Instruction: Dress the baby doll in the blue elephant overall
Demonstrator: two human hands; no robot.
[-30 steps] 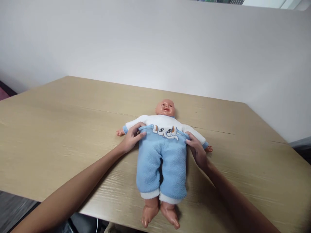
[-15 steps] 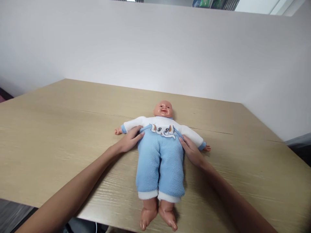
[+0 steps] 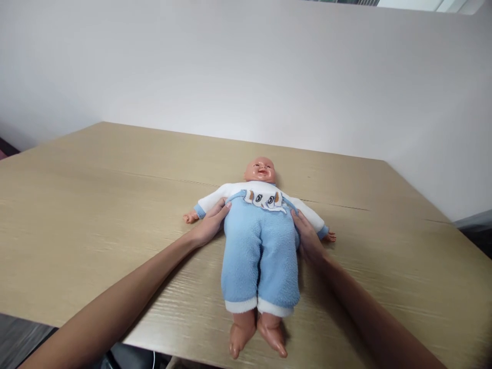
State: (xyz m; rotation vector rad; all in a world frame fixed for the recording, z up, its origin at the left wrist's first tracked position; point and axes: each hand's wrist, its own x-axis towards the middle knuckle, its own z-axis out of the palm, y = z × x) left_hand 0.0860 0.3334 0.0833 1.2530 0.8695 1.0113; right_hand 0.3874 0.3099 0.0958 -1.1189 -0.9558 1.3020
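A baby doll [image 3: 261, 246] lies face up on the table, its feet toward me and its arms spread. It wears light blue fleece trousers with white cuffs, a white top and an elephant patch [image 3: 267, 199] on the chest. My left hand [image 3: 214, 221] grips the doll's side under its arm at the left. On the opposite side my right hand [image 3: 307, 236] grips the doll at the waist, below its other arm. Both thumbs rest on the blue cloth, while the other fingers are partly hidden beside and beneath the body.
The wooden table [image 3: 115, 205] spreads around the doll, with a thin seam running across it. Behind it stands a plain white partition [image 3: 230, 72]. A dark chair [image 3: 132, 356] shows under the near table edge.
The doll's trunk and legs have shifted slightly right and up in the view, and its middle looks a little raised. Both hands have moved with it and hold its sides more closely.
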